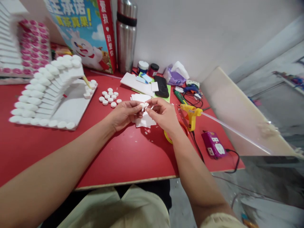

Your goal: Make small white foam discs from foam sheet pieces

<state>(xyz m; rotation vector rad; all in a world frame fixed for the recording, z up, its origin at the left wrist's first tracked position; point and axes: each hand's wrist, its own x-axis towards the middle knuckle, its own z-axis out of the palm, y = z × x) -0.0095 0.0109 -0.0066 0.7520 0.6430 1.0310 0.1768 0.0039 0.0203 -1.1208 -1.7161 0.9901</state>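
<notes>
White stair model, L of the hands: steps & disc edging in place, w/ a cluster of white discs loose nearby; remaining work unclear. L hand & R hand, thumbs & fingertips nearly closed, pinch a small white piece, apparently not yet attached, above white cards. Yellow glue gun stands R; orange-yellow ring lies partly hidden beneath R hand, crowding that side.

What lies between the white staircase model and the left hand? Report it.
In the head view, a loose group of white discs lies on the red tabletop between the white staircase model and the left hand.
</notes>
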